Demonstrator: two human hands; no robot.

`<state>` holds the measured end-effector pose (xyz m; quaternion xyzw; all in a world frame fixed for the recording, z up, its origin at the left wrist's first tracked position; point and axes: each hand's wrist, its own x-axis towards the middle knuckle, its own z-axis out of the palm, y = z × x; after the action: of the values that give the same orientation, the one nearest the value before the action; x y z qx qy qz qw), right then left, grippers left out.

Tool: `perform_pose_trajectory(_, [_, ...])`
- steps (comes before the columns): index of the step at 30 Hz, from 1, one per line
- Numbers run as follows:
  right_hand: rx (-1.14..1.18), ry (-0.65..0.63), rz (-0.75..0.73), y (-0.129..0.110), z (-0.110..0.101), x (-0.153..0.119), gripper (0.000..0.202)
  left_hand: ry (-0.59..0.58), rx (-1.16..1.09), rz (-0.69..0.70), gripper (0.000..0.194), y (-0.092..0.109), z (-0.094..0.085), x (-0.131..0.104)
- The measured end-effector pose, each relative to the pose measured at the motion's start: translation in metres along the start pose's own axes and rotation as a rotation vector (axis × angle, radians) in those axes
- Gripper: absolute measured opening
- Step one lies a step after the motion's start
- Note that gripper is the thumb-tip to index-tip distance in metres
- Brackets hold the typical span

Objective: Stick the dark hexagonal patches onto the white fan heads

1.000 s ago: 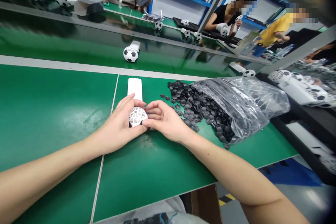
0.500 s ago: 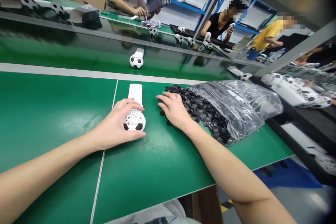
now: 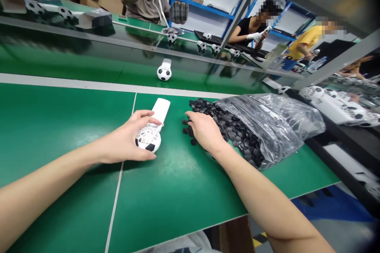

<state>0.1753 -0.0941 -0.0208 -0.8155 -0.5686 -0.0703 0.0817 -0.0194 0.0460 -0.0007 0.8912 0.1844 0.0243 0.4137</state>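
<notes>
— On the green bench point(image 3: 59, 134), where did the fan lie from your fingers?
— Your left hand point(image 3: 127, 144) was curled around the football-shaped head of the white fan point(image 3: 150, 136); its handle ran away from you, tilted right.
— And the right hand point(image 3: 204, 130)?
— It was nearer the black pieces point(image 3: 231, 126) spilling from the plastic bag point(image 3: 276, 118), fingers bent down onto the pile's left edge. You couldn't tell whether they pinched one.

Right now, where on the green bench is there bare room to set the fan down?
Bare green mat lies left of the seam, beside the left hand gripping the football fan. Another bare patch sits near the front edge, between the forearms. It is crowded right of the right hand: black caps spilling from the plastic bag.
</notes>
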Motion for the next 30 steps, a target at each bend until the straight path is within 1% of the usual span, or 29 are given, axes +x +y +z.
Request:
perform_pose_trajectory(2, [0.098,0.063,0.007,-0.001,0.000,0.000,0.027,0.034,0.005,-0.073,0.064,0.002,-0.001,-0.001])
perform_pose_trajectory(4, [0.244,0.110,-0.005,-0.004,0.000,0.000,0.022,0.009,0.024,-0.104,0.065,0.003,-0.004,-0.002])
perform_pose_trajectory(7, [0.475,0.129,-0.026,-0.010,0.000,-0.001,0.013,-0.087,0.052,-0.051,0.064,0.001,-0.012,-0.001])
perform_pose_trajectory(10, [0.640,0.112,-0.049,-0.016,0.001,-0.004,0.008,-0.106,0.056,0.019,0.058,-0.003,-0.016,-0.001])
perform_pose_trajectory(12, [0.696,0.108,-0.081,-0.020,0.001,-0.007,0.012,-0.060,0.070,0.029,0.054,-0.004,-0.013,-0.001])
perform_pose_trajectory(15, [0.680,0.121,-0.159,-0.025,0.000,-0.010,0.020,0.092,0.122,0.004,0.049,-0.001,-0.003,-0.001])
perform_pose_trajectory(17, [0.672,0.126,-0.186,-0.028,0.000,-0.011,0.017,0.166,0.136,-0.015,0.047,0.001,0.003,-0.001])
perform_pose_trajectory(21, [0.828,0.078,-0.122,-0.034,0.001,-0.014,0.010,0.193,0.107,-0.032,0.045,0.002,0.009,0.000])
perform_pose_trajectory(24, [0.958,0.025,-0.114,-0.036,0.002,-0.016,0.015,0.217,0.063,-0.006,0.044,0.002,0.014,0.000])
perform_pose_trajectory(26, [0.978,0.014,-0.128,-0.038,0.002,-0.018,0.018,0.233,0.054,0.027,0.043,0.001,0.017,0.000])
perform_pose_trajectory(30, [1.018,-0.019,-0.116,-0.040,0.000,-0.019,0.013,0.245,0.058,0.053,0.044,0.000,0.019,0.000])
